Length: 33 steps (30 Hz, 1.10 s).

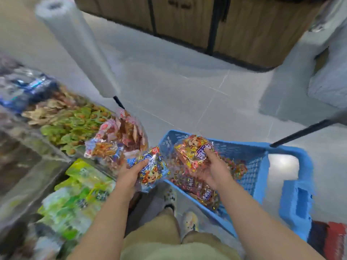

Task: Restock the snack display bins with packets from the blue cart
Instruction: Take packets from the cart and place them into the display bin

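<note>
Gripping a blue packet (153,171) printed with a cartoon face, the left hand (129,175) holds it between the display bins (43,166) and the blue cart (251,158), with the thumb across the front and the fingers curled beneath. The right hand (216,171) pinches a red-orange packet (191,151) the same way, thumb on top, raised over the cart's inside. Below it, more red-orange packets (199,190) lie heaped against the mesh wall. On the left, the bins hold green packets (80,184) nearest, then a mound of pink and red packets (116,136), then blurred green-and-orange ones (75,124). Beyond them a roll of plastic bags (78,47) leans on a black rod. Wooden cabinets (187,21) stand on the far side of the grey tiled floor (187,87).
</note>
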Each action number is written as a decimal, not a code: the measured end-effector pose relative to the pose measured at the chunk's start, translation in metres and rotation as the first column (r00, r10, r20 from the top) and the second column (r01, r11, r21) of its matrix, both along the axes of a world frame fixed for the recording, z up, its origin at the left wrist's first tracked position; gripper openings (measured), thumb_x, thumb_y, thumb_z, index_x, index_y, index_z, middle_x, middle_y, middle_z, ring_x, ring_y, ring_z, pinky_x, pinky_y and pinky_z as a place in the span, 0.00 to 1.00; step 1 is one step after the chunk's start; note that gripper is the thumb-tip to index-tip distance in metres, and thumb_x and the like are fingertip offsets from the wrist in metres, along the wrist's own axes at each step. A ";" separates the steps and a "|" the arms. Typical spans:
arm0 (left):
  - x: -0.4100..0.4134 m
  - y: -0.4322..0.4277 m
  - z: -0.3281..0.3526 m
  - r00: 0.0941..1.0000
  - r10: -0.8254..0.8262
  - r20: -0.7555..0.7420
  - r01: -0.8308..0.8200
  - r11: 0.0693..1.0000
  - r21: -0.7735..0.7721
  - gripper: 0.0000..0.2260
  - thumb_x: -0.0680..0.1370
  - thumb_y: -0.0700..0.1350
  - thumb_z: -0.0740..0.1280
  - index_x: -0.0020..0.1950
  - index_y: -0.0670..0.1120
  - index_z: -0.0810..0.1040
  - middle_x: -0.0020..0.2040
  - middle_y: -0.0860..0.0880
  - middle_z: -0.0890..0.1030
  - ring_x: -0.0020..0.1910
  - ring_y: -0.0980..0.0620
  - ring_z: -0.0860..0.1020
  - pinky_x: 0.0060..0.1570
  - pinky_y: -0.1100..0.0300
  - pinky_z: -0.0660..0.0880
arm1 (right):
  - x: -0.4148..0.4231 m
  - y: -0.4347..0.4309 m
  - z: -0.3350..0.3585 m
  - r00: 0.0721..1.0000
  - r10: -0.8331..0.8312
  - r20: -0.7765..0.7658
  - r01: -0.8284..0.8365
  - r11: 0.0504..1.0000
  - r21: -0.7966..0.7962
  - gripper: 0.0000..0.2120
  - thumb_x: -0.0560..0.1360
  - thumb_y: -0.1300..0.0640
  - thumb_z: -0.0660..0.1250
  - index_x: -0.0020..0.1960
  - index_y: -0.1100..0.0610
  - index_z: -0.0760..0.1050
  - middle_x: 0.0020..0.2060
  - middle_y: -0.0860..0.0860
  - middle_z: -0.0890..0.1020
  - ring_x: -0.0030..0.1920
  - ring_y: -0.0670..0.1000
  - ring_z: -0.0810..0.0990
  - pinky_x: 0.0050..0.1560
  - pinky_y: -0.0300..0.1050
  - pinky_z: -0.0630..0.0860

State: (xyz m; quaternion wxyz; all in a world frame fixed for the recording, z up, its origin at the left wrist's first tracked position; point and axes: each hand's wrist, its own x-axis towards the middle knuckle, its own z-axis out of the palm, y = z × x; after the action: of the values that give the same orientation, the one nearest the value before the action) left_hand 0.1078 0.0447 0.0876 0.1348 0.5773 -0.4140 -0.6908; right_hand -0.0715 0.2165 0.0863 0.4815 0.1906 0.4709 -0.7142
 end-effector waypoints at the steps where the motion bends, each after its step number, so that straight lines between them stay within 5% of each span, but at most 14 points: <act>1: 0.019 0.000 0.008 0.998 0.063 -0.011 -0.063 0.998 -0.020 0.13 0.70 0.40 0.75 0.52 0.45 0.76 0.41 0.45 0.85 0.34 0.47 0.84 0.30 0.55 0.80 | 0.008 -0.011 0.006 0.998 0.065 0.019 -0.064 0.998 -0.029 0.19 0.80 0.53 0.59 0.67 0.60 0.70 0.60 0.60 0.78 0.58 0.62 0.78 0.54 0.63 0.76; 3: 0.059 -0.002 0.022 0.986 0.168 -0.017 -0.168 0.984 -0.056 0.13 0.70 0.43 0.76 0.50 0.49 0.76 0.38 0.48 0.85 0.32 0.50 0.83 0.31 0.58 0.77 | 0.028 -0.035 0.019 0.983 0.173 0.066 -0.169 0.984 -0.061 0.19 0.80 0.51 0.57 0.67 0.59 0.71 0.60 0.60 0.78 0.61 0.63 0.76 0.60 0.62 0.72; 5: 0.098 -0.006 0.037 0.965 0.262 -0.026 -0.264 0.960 -0.089 0.12 0.69 0.46 0.76 0.47 0.51 0.75 0.37 0.50 0.85 0.30 0.52 0.81 0.33 0.58 0.74 | 0.054 -0.061 0.031 0.960 0.271 0.075 -0.263 0.960 -0.095 0.18 0.80 0.51 0.58 0.65 0.59 0.73 0.56 0.58 0.81 0.57 0.59 0.79 0.57 0.57 0.76; 11: 0.210 -0.010 0.070 0.849 0.512 -0.133 -0.528 0.833 -0.164 0.14 0.68 0.44 0.77 0.45 0.51 0.73 0.36 0.52 0.84 0.28 0.54 0.81 0.26 0.62 0.74 | 0.153 -0.131 0.054 0.757 0.634 -0.157 -0.642 0.767 0.000 0.21 0.73 0.66 0.67 0.66 0.65 0.70 0.39 0.56 0.85 0.32 0.53 0.84 0.26 0.45 0.78; 16: 0.304 -0.022 0.092 0.727 0.650 -0.221 -0.686 0.701 -0.195 0.16 0.69 0.41 0.76 0.45 0.53 0.71 0.37 0.52 0.85 0.31 0.52 0.83 0.24 0.61 0.76 | 0.235 -0.189 0.070 0.652 0.721 -0.235 -0.736 0.676 0.035 0.28 0.69 0.64 0.72 0.67 0.56 0.68 0.46 0.53 0.81 0.34 0.48 0.82 0.25 0.39 0.74; 17: 0.324 -0.027 0.096 0.714 0.662 -0.229 -0.700 0.689 -0.189 0.19 0.67 0.42 0.77 0.52 0.50 0.73 0.45 0.49 0.86 0.37 0.49 0.84 0.28 0.58 0.78 | 0.250 -0.201 0.073 0.638 0.731 -0.242 -0.747 0.663 0.036 0.25 0.70 0.63 0.72 0.64 0.53 0.69 0.45 0.52 0.82 0.35 0.48 0.82 0.26 0.38 0.74; 19: 0.363 -0.038 0.110 0.715 0.675 -0.184 -0.699 0.682 -0.214 0.43 0.60 0.52 0.81 0.70 0.45 0.66 0.64 0.43 0.77 0.57 0.40 0.80 0.49 0.44 0.80 | 0.279 -0.222 0.082 0.609 0.734 -0.301 -0.764 0.645 0.027 0.20 0.72 0.64 0.70 0.60 0.51 0.70 0.41 0.48 0.83 0.35 0.44 0.83 0.26 0.36 0.74; 22: 0.415 -0.062 0.133 0.718 0.681 -0.147 -0.686 0.655 -0.316 0.61 0.48 0.61 0.82 0.76 0.47 0.59 0.70 0.40 0.70 0.66 0.35 0.72 0.63 0.34 0.68 | 0.315 -0.254 0.095 0.446 0.739 -0.505 -0.824 0.559 0.090 0.17 0.74 0.66 0.67 0.62 0.57 0.72 0.39 0.43 0.83 0.35 0.38 0.82 0.30 0.32 0.76; 24: 0.437 -0.082 0.144 0.695 0.701 -0.161 -0.704 0.620 -0.346 0.60 0.53 0.59 0.81 0.77 0.46 0.54 0.71 0.40 0.69 0.67 0.35 0.71 0.63 0.35 0.67 | 0.330 -0.277 0.106 0.402 0.722 -0.563 -0.819 0.558 0.132 0.19 0.71 0.63 0.71 0.59 0.53 0.72 0.44 0.47 0.83 0.42 0.47 0.84 0.39 0.41 0.80; 26: 0.451 -0.106 0.152 0.699 0.683 -0.211 -0.706 0.613 -0.355 0.53 0.59 0.53 0.80 0.76 0.41 0.55 0.65 0.41 0.73 0.56 0.43 0.80 0.52 0.44 0.79 | 0.339 -0.305 0.114 0.239 0.685 -0.688 -0.744 0.585 0.324 0.27 0.67 0.58 0.76 0.60 0.48 0.68 0.47 0.46 0.79 0.46 0.49 0.81 0.47 0.47 0.79; 28: 0.456 -0.134 0.157 0.710 0.635 -0.306 -0.704 0.627 -0.333 0.39 0.65 0.46 0.78 0.70 0.39 0.63 0.58 0.42 0.78 0.42 0.50 0.83 0.35 0.56 0.80 | 0.343 -0.330 0.122 0.092 0.635 -0.767 -0.670 0.609 0.425 0.28 0.65 0.57 0.78 0.61 0.52 0.70 0.48 0.46 0.76 0.46 0.45 0.77 0.46 0.41 0.75; 31: 0.447 -0.167 0.164 0.708 0.626 -0.326 -0.706 0.626 -0.332 0.28 0.67 0.45 0.77 0.62 0.45 0.68 0.60 0.47 0.77 0.45 0.53 0.82 0.38 0.56 0.81 | 0.348 -0.364 0.125 -0.160 0.593 -0.789 -0.617 0.564 0.549 0.24 0.65 0.55 0.78 0.59 0.51 0.75 0.47 0.44 0.77 0.43 0.41 0.75 0.40 0.34 0.70; 33: 0.440 -0.186 0.162 0.700 0.613 -0.367 -0.714 0.618 -0.328 0.23 0.66 0.45 0.78 0.56 0.48 0.71 0.53 0.50 0.77 0.33 0.59 0.81 0.24 0.65 0.75 | 0.351 -0.389 0.121 -0.324 0.573 -0.753 -0.583 0.506 0.636 0.24 0.64 0.54 0.79 0.58 0.47 0.77 0.46 0.44 0.78 0.43 0.43 0.76 0.40 0.35 0.70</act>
State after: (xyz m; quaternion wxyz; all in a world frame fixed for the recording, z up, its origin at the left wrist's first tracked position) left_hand 0.5481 -0.1409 0.2493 0.5550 0.5626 -0.2988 -0.5349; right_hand 0.2795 -0.1721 0.2077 0.3320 -0.5853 0.6760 -0.3005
